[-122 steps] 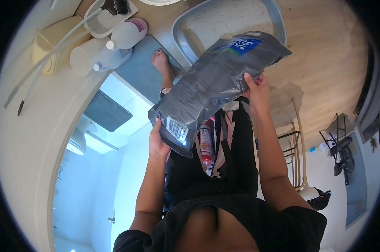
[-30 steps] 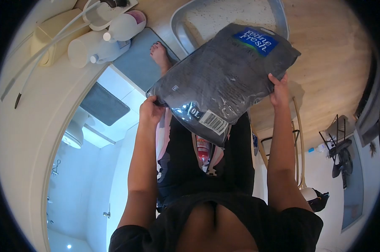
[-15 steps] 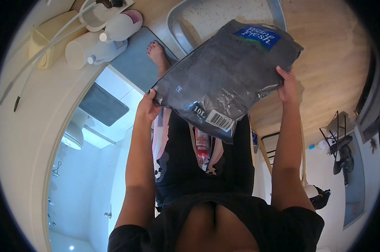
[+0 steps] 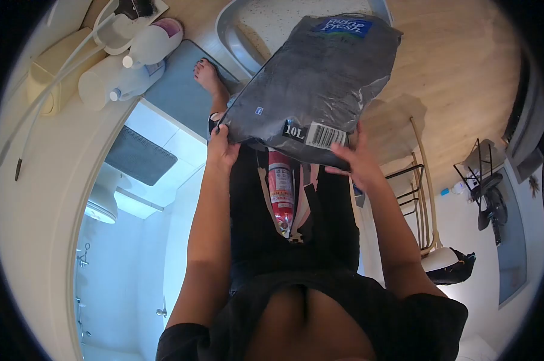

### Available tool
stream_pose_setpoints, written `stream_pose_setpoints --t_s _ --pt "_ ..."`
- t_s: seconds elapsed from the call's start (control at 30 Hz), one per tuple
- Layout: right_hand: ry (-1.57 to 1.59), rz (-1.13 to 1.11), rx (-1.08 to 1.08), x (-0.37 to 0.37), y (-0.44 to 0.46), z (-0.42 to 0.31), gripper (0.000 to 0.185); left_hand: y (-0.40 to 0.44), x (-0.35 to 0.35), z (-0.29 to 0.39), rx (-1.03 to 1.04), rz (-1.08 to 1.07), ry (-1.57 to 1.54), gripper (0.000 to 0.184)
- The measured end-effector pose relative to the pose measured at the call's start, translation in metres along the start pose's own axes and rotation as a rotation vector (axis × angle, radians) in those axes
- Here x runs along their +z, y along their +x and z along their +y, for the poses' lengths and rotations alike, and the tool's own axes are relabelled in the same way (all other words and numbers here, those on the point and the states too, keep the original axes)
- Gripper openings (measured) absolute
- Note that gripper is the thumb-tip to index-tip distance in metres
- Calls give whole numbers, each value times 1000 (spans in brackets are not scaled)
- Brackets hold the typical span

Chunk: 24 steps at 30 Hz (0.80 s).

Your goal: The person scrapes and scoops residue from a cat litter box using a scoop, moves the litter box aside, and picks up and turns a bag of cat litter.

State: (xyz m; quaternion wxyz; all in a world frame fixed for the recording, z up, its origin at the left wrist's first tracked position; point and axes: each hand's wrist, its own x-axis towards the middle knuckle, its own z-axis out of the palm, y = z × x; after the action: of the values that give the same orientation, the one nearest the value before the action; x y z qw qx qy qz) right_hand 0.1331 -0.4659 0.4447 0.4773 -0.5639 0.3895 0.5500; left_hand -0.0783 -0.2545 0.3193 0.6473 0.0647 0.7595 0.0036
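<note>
A large grey plastic bag (image 4: 308,84) with a blue "Feline Fresh" label, a "10L" mark and a barcode, apparently cat litter, is held up in front of my body. My left hand (image 4: 222,148) grips its lower left corner, thumb on the front face. At the lower right corner, beside the barcode, my right hand (image 4: 362,161) touches the bag with its fingers spread apart. Beyond the bag lies a grey litter tray (image 4: 239,42) with specks scattered in it, partly hidden by the bag.
White plastic jugs (image 4: 154,43) and a cream bin (image 4: 58,75) stand at the left by the wall. A foot rests on a grey mat (image 4: 176,84). Below the bag is a red fire extinguisher (image 4: 280,186). Right of me is a wooden-framed rack (image 4: 425,204); a bathroom doorway opens left.
My right hand has left the bag's right edge and come down to its lower right corner, fingers spreading. The bag has swung more upright and shifted slightly left. My left hand keeps its corner.
</note>
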Motion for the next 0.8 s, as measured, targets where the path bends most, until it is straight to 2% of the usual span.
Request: stream_pose_setpoints --t_s 0.03,0.07,0.2,0.23,0.3,0.4,0.47,0.53,0.57,0.6,0.63,0.7,0.8 --pt "-164 5 90 4 -9 -3 76 1 2 0 -3 18 7 24" --pt "-164 3 89 2 -10 0 76 1 5 1 -6 36 15 24" --pt "-239 -6 88 -6 -18 6 65 -2 11 3 0 72 16 22" --pt "-266 -9 88 -6 -21 5 61 3 9 6 -8 25 18 24" --pt "-237 -1 96 -1 -31 5 57 2 9 7 -16 -16 19 27" --pt "-201 7 89 0 -30 9 53 -4 17 7 -2 103 -5 33" --pt "-190 -1 70 1 -26 8 52 -5 11 8 -70 -192 -140 45" --pt "-88 -36 68 3 -27 5 53 -75 58 -2 -221 -156 -106 61" --pt "-84 -38 69 -2 -23 14 53 -104 71 -16 -284 -203 97 67" --pt "-160 -67 -20 -9 -14 29 54 -105 63 -36 -470 -361 212 63" --pt "-237 -94 -112 -13 -8 36 55 -129 77 -44 -560 -500 198 57" --pt "-252 -103 -99 -5 -12 27 57 -138 75 -75 -646 -458 294 44" --pt "-194 -80 -101 -7 -6 11 64 -143 84 -75 -626 -415 274 35"
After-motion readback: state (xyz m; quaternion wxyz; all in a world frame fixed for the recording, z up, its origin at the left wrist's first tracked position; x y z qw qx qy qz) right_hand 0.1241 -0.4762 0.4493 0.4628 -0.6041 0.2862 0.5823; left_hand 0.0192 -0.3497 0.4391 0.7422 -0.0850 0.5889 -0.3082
